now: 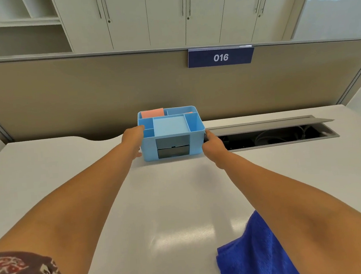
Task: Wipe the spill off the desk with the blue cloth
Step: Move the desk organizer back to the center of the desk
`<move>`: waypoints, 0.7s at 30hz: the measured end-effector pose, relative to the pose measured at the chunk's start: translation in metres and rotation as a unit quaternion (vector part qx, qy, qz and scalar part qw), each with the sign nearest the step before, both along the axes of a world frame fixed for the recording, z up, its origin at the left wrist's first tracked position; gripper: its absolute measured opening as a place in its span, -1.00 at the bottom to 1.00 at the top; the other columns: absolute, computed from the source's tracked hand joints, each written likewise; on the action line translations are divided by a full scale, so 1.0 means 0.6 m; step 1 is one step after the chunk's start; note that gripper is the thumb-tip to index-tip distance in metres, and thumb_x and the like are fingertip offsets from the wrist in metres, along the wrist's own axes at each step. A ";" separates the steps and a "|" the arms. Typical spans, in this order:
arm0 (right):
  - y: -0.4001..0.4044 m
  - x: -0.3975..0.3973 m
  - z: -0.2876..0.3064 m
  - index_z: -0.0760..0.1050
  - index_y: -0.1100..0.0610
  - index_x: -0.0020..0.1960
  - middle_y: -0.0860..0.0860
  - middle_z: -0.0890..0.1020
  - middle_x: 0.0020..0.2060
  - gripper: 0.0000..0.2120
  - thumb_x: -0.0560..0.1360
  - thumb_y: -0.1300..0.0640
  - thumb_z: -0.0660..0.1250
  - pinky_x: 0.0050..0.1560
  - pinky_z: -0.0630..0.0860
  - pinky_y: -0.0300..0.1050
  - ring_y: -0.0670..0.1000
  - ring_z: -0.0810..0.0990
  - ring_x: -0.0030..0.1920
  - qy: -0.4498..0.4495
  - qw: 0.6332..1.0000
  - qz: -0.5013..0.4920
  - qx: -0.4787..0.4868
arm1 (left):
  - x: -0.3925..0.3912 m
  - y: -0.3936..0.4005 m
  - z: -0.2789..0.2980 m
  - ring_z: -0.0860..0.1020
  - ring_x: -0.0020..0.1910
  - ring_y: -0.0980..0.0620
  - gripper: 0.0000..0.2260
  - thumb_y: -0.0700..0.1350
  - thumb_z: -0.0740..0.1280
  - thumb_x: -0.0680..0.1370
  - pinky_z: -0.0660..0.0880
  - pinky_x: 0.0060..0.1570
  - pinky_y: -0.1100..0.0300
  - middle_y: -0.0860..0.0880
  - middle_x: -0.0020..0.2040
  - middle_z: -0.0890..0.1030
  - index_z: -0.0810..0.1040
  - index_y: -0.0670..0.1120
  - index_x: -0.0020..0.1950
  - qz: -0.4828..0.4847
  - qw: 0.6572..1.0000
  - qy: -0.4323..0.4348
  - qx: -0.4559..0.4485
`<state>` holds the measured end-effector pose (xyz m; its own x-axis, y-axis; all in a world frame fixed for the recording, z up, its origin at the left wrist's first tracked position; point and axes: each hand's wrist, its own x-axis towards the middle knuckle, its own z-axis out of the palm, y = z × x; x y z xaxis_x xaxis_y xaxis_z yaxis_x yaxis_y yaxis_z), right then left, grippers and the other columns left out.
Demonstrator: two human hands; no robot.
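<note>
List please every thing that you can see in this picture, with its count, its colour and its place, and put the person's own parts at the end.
desk organiser: one, light blue, far middle of the desk, held on both sides
pink notes: one stack, pink, back left compartment of the organiser
blue cloth: one, deep blue, near right of the desk, partly under the right forearm
desk: one, white, fills the lower view
cable tray: one, grey, lid open, set in the desk right of the organiser
number plate: one, dark blue, reads 016, on the partition
partition: one, beige, behind the desk
cabinets: several doors, white, above the partition
left hand: one, grip on the organiser's left side
right hand: one, grip on the organiser's right side
</note>
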<state>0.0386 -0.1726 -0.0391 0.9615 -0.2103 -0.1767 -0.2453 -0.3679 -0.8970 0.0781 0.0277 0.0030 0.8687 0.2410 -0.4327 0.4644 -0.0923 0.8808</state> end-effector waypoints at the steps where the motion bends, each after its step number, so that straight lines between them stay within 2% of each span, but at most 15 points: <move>1: 0.000 -0.001 0.003 0.27 0.08 0.39 0.13 0.47 0.20 -0.58 0.57 0.33 0.13 0.07 0.43 -0.13 0.02 0.42 0.11 -0.002 1.000 -0.001 -0.002 | -0.005 -0.001 -0.003 0.44 0.15 -0.07 -0.61 0.05 0.11 0.57 0.39 0.05 0.02 -0.10 0.28 0.47 0.33 -0.09 0.35 0.009 1.000 -0.023 0.013; 2: 0.000 -0.002 0.005 0.28 0.09 0.39 0.14 0.47 0.21 -0.58 0.57 0.34 0.13 0.05 0.43 -0.13 0.01 0.42 0.10 -0.004 1.000 -0.004 -0.003 | -0.009 -0.001 -0.008 0.45 0.09 -0.05 -0.60 0.09 0.08 0.57 0.38 0.02 0.04 -0.09 0.24 0.50 0.36 -0.10 0.32 0.020 0.998 -0.047 0.022; 5: 0.005 -0.003 0.012 0.29 0.11 0.38 0.15 0.48 0.21 -0.58 0.56 0.35 0.11 -0.01 0.41 -0.15 0.02 0.42 0.08 -0.005 1.000 -0.005 -0.006 | -0.018 0.001 -0.022 0.53 0.07 -0.08 -0.55 0.15 0.00 0.56 0.45 0.10 0.04 -0.10 0.14 0.56 0.45 -0.13 0.20 0.066 0.993 -0.097 0.020; 9: 0.006 -0.004 0.013 0.27 0.10 0.40 0.16 0.47 0.22 -0.55 0.55 0.37 0.08 0.00 0.39 -0.14 0.02 0.41 0.08 0.000 1.000 0.000 -0.012 | -0.031 -0.002 -0.031 0.51 -0.01 -0.01 -0.61 0.19 -0.06 0.56 0.37 -0.08 0.13 -0.01 0.00 0.53 0.42 -0.02 0.03 0.067 0.990 -0.120 0.013; 21: 0.009 -0.002 0.006 0.21 0.07 0.43 0.17 0.45 0.25 -0.55 0.57 0.32 0.11 0.04 0.43 -0.18 0.02 0.44 0.07 -0.007 1.000 0.003 0.011 | -0.026 -0.002 -0.031 0.52 0.10 -0.05 -0.46 0.22 -0.10 0.56 0.39 -0.01 0.13 -0.04 0.07 0.55 0.49 -0.08 0.19 0.056 0.992 -0.110 0.014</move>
<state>0.0371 -0.1671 -0.0354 0.9652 -0.2015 -0.1667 -0.2299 -0.3500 -0.9081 0.0623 0.0267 -0.0157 0.9088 0.3500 -0.2273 0.2700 -0.0775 0.9597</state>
